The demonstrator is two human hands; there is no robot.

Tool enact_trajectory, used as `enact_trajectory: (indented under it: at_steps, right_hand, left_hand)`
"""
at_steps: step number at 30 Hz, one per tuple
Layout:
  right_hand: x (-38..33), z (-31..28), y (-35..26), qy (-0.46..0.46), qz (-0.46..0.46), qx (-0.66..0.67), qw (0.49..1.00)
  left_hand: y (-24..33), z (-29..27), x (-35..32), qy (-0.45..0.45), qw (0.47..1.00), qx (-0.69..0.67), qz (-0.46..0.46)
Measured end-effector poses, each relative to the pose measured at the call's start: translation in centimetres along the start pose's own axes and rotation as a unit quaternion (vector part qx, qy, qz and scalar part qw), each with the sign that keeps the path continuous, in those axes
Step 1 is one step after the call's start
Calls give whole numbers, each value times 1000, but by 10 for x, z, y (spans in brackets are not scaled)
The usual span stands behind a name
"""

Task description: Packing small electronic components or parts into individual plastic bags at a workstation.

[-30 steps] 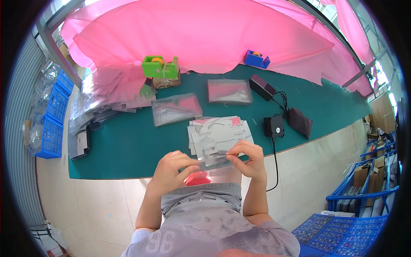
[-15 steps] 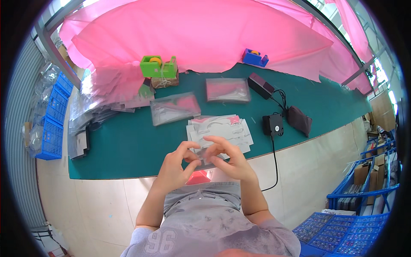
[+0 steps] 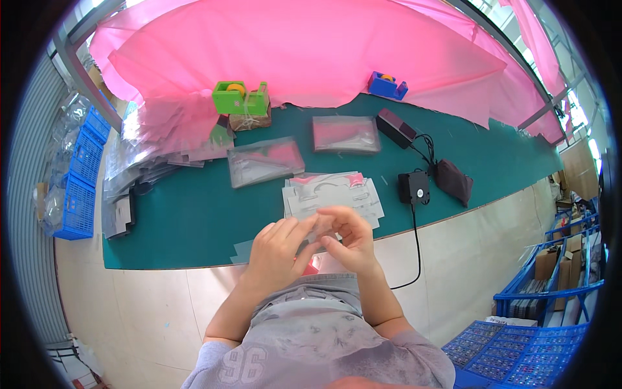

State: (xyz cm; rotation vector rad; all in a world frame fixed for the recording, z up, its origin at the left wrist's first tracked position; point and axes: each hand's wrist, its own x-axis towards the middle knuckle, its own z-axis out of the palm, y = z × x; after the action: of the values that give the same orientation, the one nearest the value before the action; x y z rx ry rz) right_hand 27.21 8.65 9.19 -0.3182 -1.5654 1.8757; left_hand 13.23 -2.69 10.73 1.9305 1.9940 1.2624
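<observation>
Close to the table's front edge, my left hand (image 3: 277,254) is closed, its fingers bent over a thin clear plastic sheet (image 3: 241,251). The sheet's corner sticks out to the left of that hand. My right hand (image 3: 354,241) faces it with curled fingers, thumb and forefinger pinching the see-through film between the hands. Where the film ends is hard to make out. Just beyond my fingers lies a loose pile of pale, partly clear sheets (image 3: 337,194) with a pink patch showing at its far side.
Two stacks of clear sleeves (image 3: 264,170) (image 3: 346,144) lie farther back on the green table (image 3: 188,220). Green (image 3: 233,102) and blue (image 3: 387,87) tape dispensers stand behind. Rightward are a black box with a cable (image 3: 413,188) and a dark pouch (image 3: 453,183); plastic sheets (image 3: 162,139) heap leftward.
My left hand has moved right and turned over more, closer to my right hand. A clear sheet corner now shows at its left. My right hand's fingers have curled in.
</observation>
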Motion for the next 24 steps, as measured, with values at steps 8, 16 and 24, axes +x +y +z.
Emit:
enact_trajectory:
  at_steps: [8,16,24]
  right_hand:
    - [4,-5,0,-11,-230,-319,919]
    - [6,-6,9,-14,-243,-330,912]
    - [2,-11,9,-1,-171,-297,939]
  left_hand:
    - [6,-3,0,7,1000,19,9]
    - [-2,4,-6,-20,997,-66,-23]
    - [-12,3,-17,-63,994,-72,-50]
